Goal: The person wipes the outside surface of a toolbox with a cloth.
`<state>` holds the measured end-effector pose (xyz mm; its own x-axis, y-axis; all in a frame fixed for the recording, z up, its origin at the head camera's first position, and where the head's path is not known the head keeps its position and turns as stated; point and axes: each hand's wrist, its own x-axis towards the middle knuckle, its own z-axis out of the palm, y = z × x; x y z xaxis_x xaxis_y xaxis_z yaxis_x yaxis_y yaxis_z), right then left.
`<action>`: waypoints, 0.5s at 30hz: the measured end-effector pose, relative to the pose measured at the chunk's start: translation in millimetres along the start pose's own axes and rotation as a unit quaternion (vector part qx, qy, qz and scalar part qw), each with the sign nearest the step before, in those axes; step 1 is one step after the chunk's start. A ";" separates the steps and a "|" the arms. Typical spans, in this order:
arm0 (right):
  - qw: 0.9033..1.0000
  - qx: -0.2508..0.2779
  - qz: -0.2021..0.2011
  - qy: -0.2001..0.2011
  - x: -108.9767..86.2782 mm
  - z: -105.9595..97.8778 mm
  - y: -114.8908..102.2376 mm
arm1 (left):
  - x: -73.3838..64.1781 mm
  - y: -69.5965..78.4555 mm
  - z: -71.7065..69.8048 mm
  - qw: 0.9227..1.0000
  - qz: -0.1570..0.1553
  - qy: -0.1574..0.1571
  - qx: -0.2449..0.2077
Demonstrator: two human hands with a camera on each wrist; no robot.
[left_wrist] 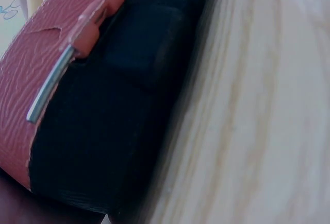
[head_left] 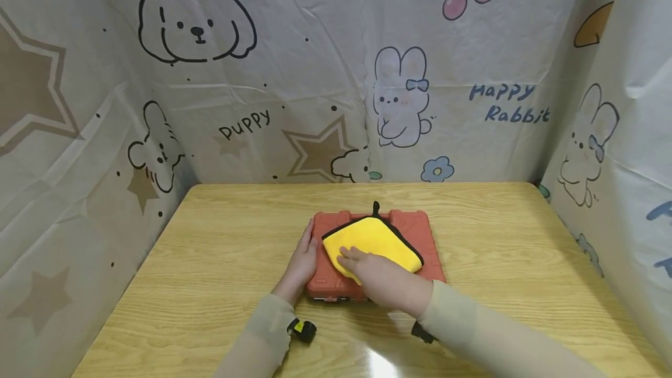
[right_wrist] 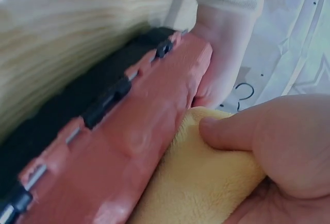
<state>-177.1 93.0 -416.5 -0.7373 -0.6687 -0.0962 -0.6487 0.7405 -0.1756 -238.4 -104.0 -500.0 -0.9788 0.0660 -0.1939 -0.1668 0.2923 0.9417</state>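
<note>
On a wooden worktop [head_left: 210, 249], a yellow cloth [head_left: 375, 238] is pressed onto a red case [head_left: 420, 226]

The worktop is closed in by pale sheets [head_left: 310, 28] with puppies and rabbits drawn on them. The red case is set near the middle, with its long side turned left to right.

The yellow cloth is laid on top of the red case, a bit crooked. Its longest way is stretched from left to right, with the right corner a little nearer to the person. A small black loop [head_left: 375, 209] is pointed away, just past the far edge of the case. The near left part of the cloth is covered by the right grip [head_left: 380, 276], so the cloth is met by the right one, not the left. Most of the yellow is seen ahead and to the right of its fingertips.

The right grip is not closed up: the fingers are laid almost straight on the cloth, and the thumb [right_wrist: 229, 131] is rested on it too. How hard it is pressed cannot be told.

The left grip [head_left: 303, 258] is set against the left side of the red case, with its fingers straight. The cloth is not touched by it; a thin strip of red is seen between them.
</note>
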 end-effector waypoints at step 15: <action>0.995 0.060 0.077 -0.005 26.5 -7.9 19.4 | 0.6 0.7 0.5 1.000 -0.002 0.001 0.000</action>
<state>-210.7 90.2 -414.7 -0.8243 -0.5483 -0.1411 -0.4998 0.8218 -0.2735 -239.0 -103.3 -499.6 -0.9784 0.0627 -0.1972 -0.1709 0.2923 0.9409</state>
